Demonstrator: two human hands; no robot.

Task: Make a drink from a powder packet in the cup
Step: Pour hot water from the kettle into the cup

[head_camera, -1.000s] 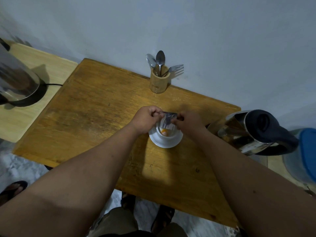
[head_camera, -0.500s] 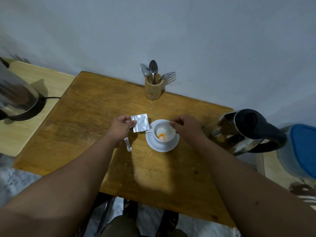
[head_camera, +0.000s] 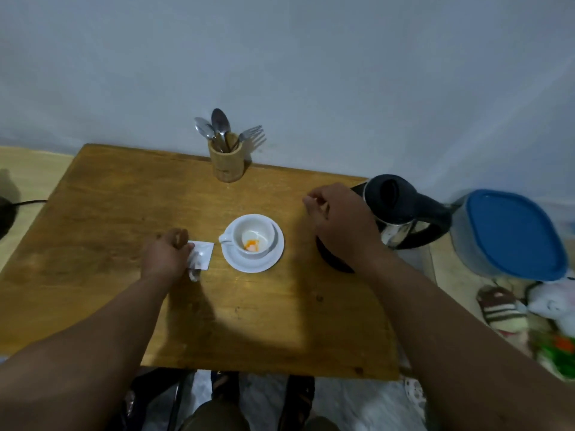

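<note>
A white cup (head_camera: pixel 252 236) stands on a white saucer (head_camera: pixel 273 256) in the middle of the wooden table (head_camera: pixel 124 213); orange powder lies at the cup's bottom. Left of the saucer, my left hand (head_camera: pixel 166 255) presses the silvery powder packet (head_camera: pixel 202 255) down on the table, with a torn strip of it just below. My right hand (head_camera: pixel 337 223) hovers to the right of the cup, fingers curled and holding nothing, just in front of the steel kettle (head_camera: pixel 401 213) with its black lid and handle.
A bamboo holder (head_camera: pixel 226 161) with spoons and a fork stands at the table's back edge by the wall. A container with a blue lid (head_camera: pixel 513 234) sits right of the kettle. Soft items lie on the floor at the right. A black cord (head_camera: pixel 29 202) runs at the left.
The packet has left the cup's rim and gone down onto the table in my left hand. My right hand has let go of it and moved right toward the kettle.
</note>
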